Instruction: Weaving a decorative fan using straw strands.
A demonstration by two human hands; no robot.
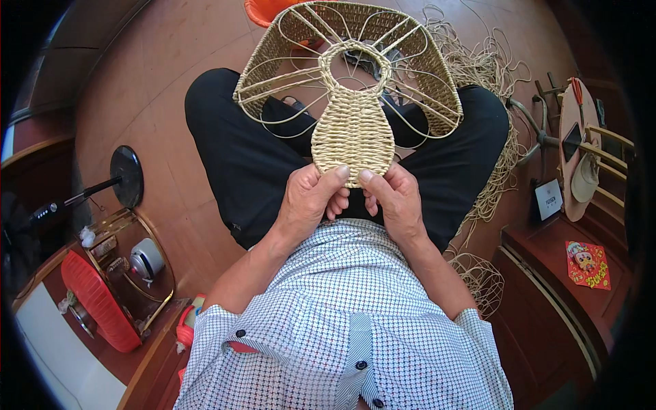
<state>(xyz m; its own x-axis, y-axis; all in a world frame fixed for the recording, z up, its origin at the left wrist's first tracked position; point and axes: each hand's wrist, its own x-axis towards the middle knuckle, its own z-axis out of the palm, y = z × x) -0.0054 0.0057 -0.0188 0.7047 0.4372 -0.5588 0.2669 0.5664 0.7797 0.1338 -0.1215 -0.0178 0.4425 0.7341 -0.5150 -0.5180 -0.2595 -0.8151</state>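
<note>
A straw-coloured woven piece (352,130) with a round ring at its top and a gourd-shaped body lies above my lap. It joins thin looped frames and a curved woven outer wall (430,89) that rests over my crossed legs. My left hand (318,195) pinches the lower left edge of the woven body, thumb on top and fingers curled beneath. My right hand (389,198) grips its lower right edge the same way.
Loose cord (495,68) lies piled on the tiled floor at the right, near a wooden chair (608,164) and red-brown furniture (533,321). An orange container (263,10) sits beyond the woven frame. At the left are a fan base (126,174) and a red plastic item (92,301).
</note>
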